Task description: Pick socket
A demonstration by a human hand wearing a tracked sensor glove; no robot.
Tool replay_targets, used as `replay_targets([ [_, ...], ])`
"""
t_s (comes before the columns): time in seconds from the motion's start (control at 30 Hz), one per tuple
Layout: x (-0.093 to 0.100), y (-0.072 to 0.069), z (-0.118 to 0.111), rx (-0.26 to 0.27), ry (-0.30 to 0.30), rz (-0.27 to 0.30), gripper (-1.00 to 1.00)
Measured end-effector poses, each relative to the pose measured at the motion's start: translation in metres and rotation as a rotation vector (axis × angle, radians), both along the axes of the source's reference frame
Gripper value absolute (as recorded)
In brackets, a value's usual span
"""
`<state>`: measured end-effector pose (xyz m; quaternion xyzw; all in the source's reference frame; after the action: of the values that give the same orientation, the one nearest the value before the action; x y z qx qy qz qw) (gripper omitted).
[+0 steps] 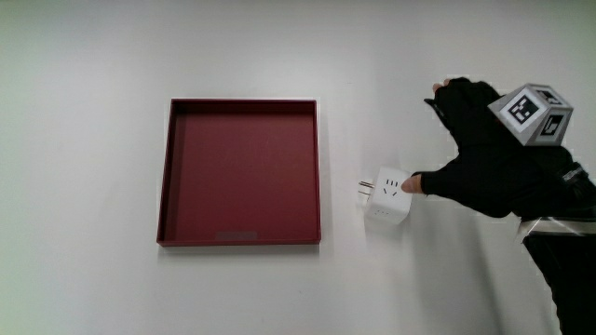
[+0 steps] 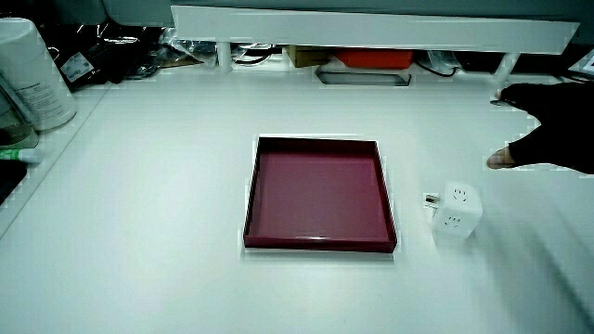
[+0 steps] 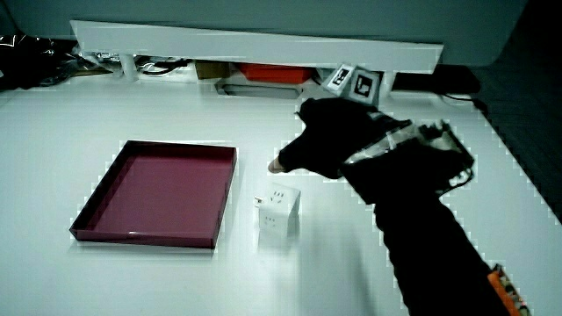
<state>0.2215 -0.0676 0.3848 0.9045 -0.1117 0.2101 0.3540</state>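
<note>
A white cube-shaped socket (image 1: pixel 389 198) sits on the table (image 1: pixel 84 56) just beside the red tray (image 1: pixel 242 172), outside its rim, with its metal prongs pointing toward the tray. The tray holds nothing. In both side views the socket (image 2: pixel 456 211) rests flat on the table, nearer to the person than the tray's middle (image 3: pixel 279 209).

The hand (image 1: pixel 484 154) is beside the socket, on the side away from the tray. Its fingers are spread wide and hold nothing: the thumb tip (image 1: pixel 410 184) looks to be at or just above the socket's top edge in the main view, while the other fingers (image 1: pixel 447 93) reach away, farther from the person. In a side view the hand (image 3: pixel 338 140) hovers above the table rather than around the socket, so the grasp has not closed.

The likely trouble from here is a nudge. The socket is small and light-looking, so a thumb landing first could push it toward the tray's rim or turn it before the other fingers arrive. A pinch on only one corner could also let the smooth cube twist or slip out as it lifts.
</note>
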Motion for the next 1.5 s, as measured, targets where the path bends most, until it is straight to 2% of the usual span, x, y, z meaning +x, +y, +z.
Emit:
replay_targets([
  [0.03, -0.003, 0.002, -0.001, -0.005, -0.024, 0.000, 0.00],
  [0.2, -0.004, 0.010, 0.022, -0.047, -0.040, -0.010, 0.00],
  [0.23, -0.002, 0.011, 0.031, -0.061, -0.022, -0.003, 0.00],
  [0.33, -0.008, 0.015, 0.037, -0.093, -0.050, -0.003, 0.00],
  [0.37, -0.007, 0.016, 0.043, -0.091, -0.034, -0.014, 0.00],
  [0.5, -0.014, 0.022, 0.053, -0.124, -0.054, -0.013, 0.00],
  [0.57, -0.015, 0.024, 0.062, -0.126, -0.034, -0.018, 0.00],
  [0.63, -0.017, 0.027, 0.068, -0.161, -0.041, -0.015, 0.00],
  [0.77, -0.022, 0.031, 0.078, -0.179, -0.041, -0.021, 0.00],
  [0.83, -0.023, 0.033, 0.085, -0.172, -0.031, -0.024, 0.00],
  [0.9, -0.024, 0.035, 0.090, -0.198, -0.030, -0.022, 0.00],
  [1.13, -0.027, 0.039, 0.102, -0.216, -0.027, -0.018, 0.00],
  [1.2, -0.026, 0.040, 0.109, -0.219, -0.008, -0.014, 0.00],
  [1.33, -0.027, 0.040, 0.110, -0.216, -0.009, -0.009, 0.00],
  [1.5, -0.026, 0.040, 0.109, -0.185, -0.017, 0.005, 0.25],
])
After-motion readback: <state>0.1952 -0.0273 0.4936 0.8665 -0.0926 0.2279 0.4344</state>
